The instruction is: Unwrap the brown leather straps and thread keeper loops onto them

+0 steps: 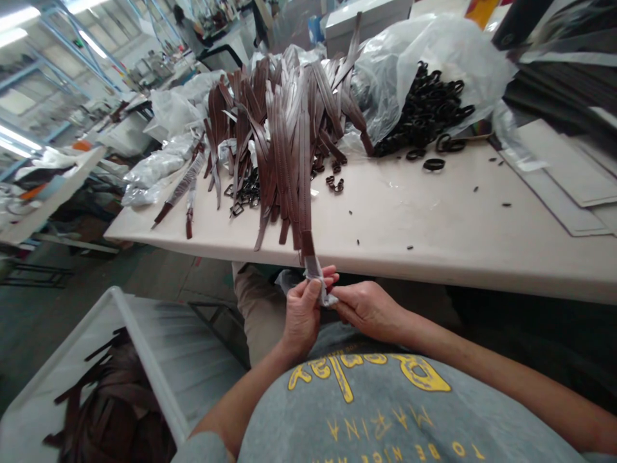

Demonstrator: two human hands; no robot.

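A brown stitched strap runs from the pile over the table's front edge to my hands, its near end covered by a thin whitish wrapping. My left hand is closed on this end, thumb on top and the other fingertips showing beyond it. Right beside it, my right hand pinches the crumpled tip of the wrapping. A small dark red bit shows between the hands, too covered to make out. Many similar brown straps lie heaped on the table in front of me.
Black loops spill from a clear plastic bag at the right. Metal buckles lie by the straps. Grey boards are stacked far right on the pale table. A white bin with brown straps stands lower left.
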